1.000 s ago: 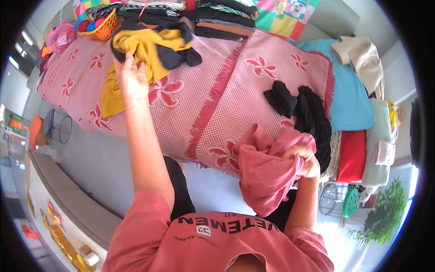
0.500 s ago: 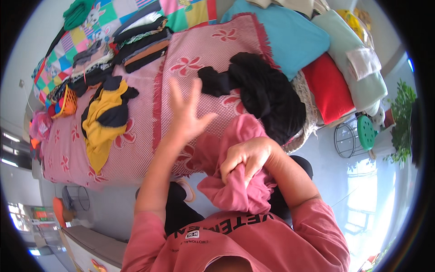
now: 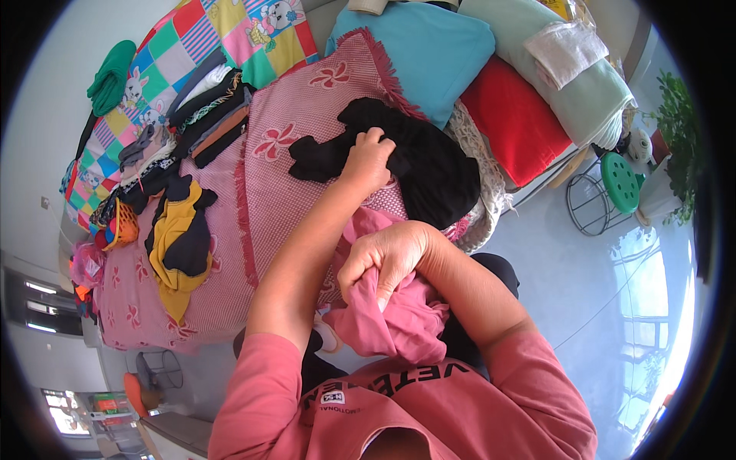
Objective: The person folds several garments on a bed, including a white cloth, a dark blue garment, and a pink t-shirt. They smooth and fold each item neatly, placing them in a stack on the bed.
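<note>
My right hand [image 3: 389,259] is closed round a bunched pink garment [image 3: 399,318], which hangs just in front of my body. Its upper part reaches forward over the edge of the patterned blanket. My left arm stretches out to a crumpled black garment [image 3: 433,165] lying on the blanket. There my left hand [image 3: 369,159] has its fingers curled into the black cloth. The garment's exact kind is hard to tell from its folds; one narrow part, perhaps a sleeve, points left.
The pink blanket [image 3: 268,192] covers the surface before me. On it lie a yellow and black garment [image 3: 172,241], folded clothes [image 3: 211,115] and an orange basket [image 3: 123,224]. Farther back are a blue cushion [image 3: 418,57] and red cloth [image 3: 514,119]. A green stool [image 3: 619,184] stands right.
My left hand, open and raised over the blanket before, has moved right and forward onto the black garment and closed there. My right hand keeps hold of the pink garment. The view has turned.
</note>
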`<move>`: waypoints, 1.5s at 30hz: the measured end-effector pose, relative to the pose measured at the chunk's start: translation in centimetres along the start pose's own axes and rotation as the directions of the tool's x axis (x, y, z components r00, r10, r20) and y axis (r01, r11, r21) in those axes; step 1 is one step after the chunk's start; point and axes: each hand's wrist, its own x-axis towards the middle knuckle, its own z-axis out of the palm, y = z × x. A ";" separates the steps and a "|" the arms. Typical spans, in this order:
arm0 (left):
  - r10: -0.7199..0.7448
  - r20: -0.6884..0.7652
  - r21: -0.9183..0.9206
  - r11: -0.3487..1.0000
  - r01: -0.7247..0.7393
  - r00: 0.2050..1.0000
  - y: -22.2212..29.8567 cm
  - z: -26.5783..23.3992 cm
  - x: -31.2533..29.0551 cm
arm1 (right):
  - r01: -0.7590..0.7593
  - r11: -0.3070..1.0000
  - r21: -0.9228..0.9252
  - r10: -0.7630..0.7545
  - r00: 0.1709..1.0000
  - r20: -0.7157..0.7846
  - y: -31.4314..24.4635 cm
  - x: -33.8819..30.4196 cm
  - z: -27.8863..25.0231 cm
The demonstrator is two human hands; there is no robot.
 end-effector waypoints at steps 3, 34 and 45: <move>-0.190 -0.366 -0.309 0.948 0.074 0.911 0.0 -3.0 -0.2 | 0.037 0.999 -0.035 -0.036 0.999 0.024 0.0 -0.5 -0.7; -0.364 -0.238 -0.654 0.746 0.129 0.901 3.5 -5.9 -14.7 | 0.692 0.695 0.195 0.105 0.171 -0.980 -2.2 -2.0 -6.2; -0.634 -0.138 -0.963 -0.094 -0.252 0.761 5.1 -14.3 -13.3 | -0.342 0.922 -0.183 -0.178 0.047 -0.983 -0.2 -4.8 -5.9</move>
